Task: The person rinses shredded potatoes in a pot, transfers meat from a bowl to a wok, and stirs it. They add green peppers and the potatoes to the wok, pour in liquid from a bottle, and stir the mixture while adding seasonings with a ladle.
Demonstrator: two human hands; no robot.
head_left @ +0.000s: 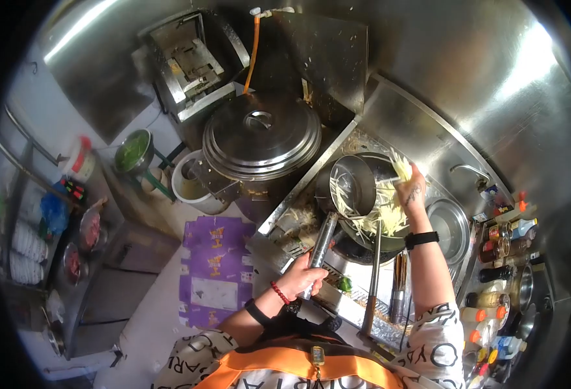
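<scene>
My left hand (pixel 298 279) is wrapped round the foil-like silvery handle (pixel 322 249) of a deep metal saucepan (pixel 352 178). The saucepan is tipped over the left side of a wok (pixel 394 244), with a few pale strips inside it. A heap of pale yellow shreds (pixel 389 219), like shredded potato, lies in the wok. Above the wok's right side, my right hand (pixel 412 192) is closed on a bunch of these shreds (pixel 400 165), which stick out past the fingers. A long-handled tool (pixel 373 285) with a wooden end leans out of the wok towards me; its head is hidden.
A large lidded pot (pixel 262 133) stands ahead to the left, beside an open bucket (pixel 194 185). Right of the wok are a metal basin (pixel 447 227) and several sauce bottles (pixel 493 275). Flattened purple cardboard (pixel 217 272) lies on the floor.
</scene>
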